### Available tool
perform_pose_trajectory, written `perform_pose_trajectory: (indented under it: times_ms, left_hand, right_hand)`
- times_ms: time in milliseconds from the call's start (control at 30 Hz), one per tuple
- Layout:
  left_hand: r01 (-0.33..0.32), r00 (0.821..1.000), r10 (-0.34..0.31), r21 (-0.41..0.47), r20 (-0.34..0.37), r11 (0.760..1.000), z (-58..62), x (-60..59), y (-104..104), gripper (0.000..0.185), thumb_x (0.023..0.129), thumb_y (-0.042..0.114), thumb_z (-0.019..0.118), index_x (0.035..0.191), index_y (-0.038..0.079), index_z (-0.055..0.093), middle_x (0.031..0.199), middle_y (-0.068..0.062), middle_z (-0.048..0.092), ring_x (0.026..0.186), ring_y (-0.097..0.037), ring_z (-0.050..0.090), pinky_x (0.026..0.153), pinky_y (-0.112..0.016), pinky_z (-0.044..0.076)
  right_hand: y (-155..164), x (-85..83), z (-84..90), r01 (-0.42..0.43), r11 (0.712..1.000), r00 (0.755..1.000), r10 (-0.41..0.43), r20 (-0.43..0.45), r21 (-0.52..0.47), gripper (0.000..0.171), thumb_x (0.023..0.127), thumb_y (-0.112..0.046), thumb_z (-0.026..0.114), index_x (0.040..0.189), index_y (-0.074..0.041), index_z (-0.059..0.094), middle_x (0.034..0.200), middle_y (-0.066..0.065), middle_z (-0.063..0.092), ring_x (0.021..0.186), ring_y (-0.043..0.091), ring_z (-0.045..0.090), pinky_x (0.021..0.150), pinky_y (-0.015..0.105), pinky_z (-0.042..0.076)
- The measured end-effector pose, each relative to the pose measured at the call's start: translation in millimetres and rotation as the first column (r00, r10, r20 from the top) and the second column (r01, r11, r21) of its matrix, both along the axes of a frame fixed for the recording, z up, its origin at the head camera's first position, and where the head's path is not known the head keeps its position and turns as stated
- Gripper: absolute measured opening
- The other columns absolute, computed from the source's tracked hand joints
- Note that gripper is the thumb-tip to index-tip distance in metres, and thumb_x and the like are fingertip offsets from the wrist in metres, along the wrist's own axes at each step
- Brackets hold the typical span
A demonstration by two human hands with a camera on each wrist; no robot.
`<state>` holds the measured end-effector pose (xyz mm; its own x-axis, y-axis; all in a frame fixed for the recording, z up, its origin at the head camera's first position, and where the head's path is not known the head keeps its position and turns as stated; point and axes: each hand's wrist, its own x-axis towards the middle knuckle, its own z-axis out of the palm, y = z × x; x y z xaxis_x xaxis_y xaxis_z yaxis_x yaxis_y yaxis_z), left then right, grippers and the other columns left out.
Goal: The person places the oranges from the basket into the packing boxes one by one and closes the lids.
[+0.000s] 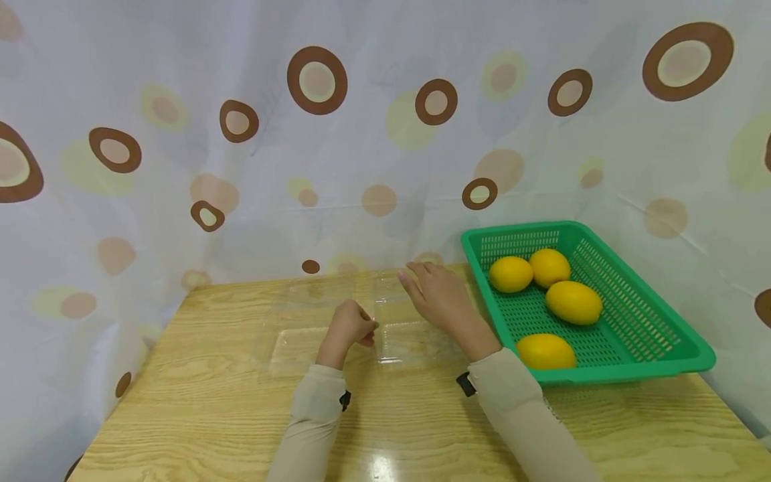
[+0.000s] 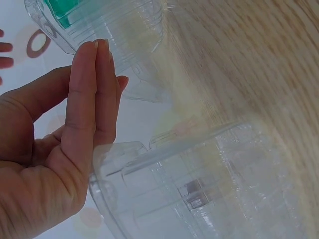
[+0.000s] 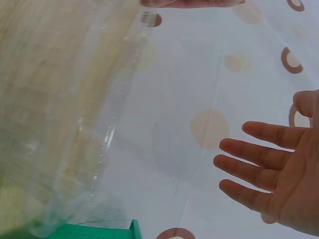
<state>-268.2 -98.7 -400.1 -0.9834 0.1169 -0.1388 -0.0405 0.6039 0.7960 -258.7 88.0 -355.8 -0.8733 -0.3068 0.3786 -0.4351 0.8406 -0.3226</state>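
A clear plastic box (image 1: pixel 409 341) with shallow walls lies on the table in front of me, and a matching clear tray-like section (image 1: pixel 301 345) spreads to its left. My left hand (image 1: pixel 349 328) is between the two sections, fingertips drawn together at the near left rim of the right one. In the left wrist view, its fingers (image 2: pixel 82 99) come right up to that rim, the thumb tip hidden behind them. My right hand (image 1: pixel 440 294) is raised over the far part of the right section, fingers spread and nothing in them, as the right wrist view also shows.
To the right stands a green perforated basket (image 1: pixel 656 308) holding several yellow lemons (image 1: pixel 574 302); its left side is close beside my right forearm. Behind the wooden table (image 1: pixel 211 415) hangs a white curtain (image 1: pixel 385 134) with brown ring patterns.
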Motion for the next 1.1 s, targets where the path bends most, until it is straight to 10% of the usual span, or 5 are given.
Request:
perform_pose_trajectory:
  times_ms: [1100]
  left_hand:
    - [0.016,1.0,-0.016,-0.001,-0.011,1.0,-3.1,-0.7,-1,0.014,0.088,-0.002,0.065,0.09,-0.016,0.067,0.068,-0.016,0.065,0.057,-0.024,0.069,0.057,-0.029,0.058]
  right_hand:
    - [49,9.4,86.9,-0.151,0.988,0.975,0.144,0.17,0.027,0.053,0.105,-0.038,0.037,0.14,0.001,0.045,0.143,0.022,0.045,0.133,0.039,0.039,0.11,0.053,0.03]
